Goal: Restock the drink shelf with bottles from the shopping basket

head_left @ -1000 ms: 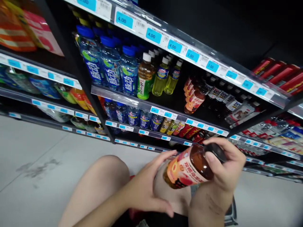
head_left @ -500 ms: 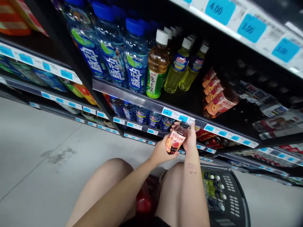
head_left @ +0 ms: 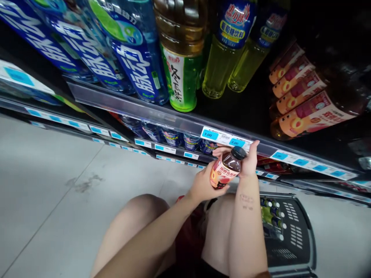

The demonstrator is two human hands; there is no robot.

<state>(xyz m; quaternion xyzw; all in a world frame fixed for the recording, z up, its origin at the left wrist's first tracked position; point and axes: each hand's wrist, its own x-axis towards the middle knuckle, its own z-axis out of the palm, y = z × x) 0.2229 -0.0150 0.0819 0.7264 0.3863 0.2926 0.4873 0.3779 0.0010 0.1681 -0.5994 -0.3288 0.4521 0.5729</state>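
Observation:
Both my hands are at a small bottle of peach oolong tea with a black cap, a peach-coloured label and dark liquid. It leans to the right, just in front of the shelf edge. My left hand is wrapped round its lower left side, the thumb beneath the label. Behind it and along its right side, my right hand cups the bottle, thumb pointing up by the price tags; its fingertips show left of the cap. On the shelf to the right stand similar peach-labelled bottles.
Blue-labelled drink bottles, a green-labelled bottle and yellow drink bottles line the same shelf. A dark basket holding several small bottles stands on the floor by my right leg.
The view has come closer to the shelf, so its bottles look larger. My hands and the held bottle sit slightly further right in the picture, with the grip about the same.

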